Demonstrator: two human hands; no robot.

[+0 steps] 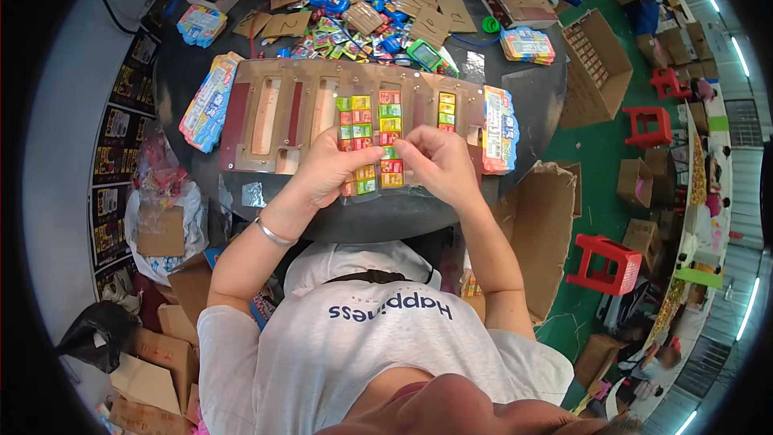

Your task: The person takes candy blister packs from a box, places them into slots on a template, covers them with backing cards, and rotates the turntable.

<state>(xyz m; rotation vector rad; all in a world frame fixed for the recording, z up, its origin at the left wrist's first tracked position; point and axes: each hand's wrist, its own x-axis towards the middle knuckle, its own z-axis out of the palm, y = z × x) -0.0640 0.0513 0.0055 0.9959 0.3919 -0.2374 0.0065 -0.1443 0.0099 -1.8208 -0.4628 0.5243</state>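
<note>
My left hand (328,167), with a silver bangle at the wrist, curls around a clear plastic tray of small colourful packets (356,121). Its thumb lies across the tray, and the fingers beneath are mostly hidden. Beside it, a second column of packets (390,122) fills a slot of the brown board (306,76). My right hand (443,163) pinches at this column, thumb and forefinger together by a small green packet (389,151). Further right, a shorter column of packets (447,109) is partly covered by my right hand.
Stacked printed cards (211,105) lie left of the board, and another stack (499,130) lies right. Behind are loose packets and numbered cardboard pieces (287,24). A green device (424,55) rests there. Open cartons (596,64) and red stools (605,264) stand right of the black table (322,225).
</note>
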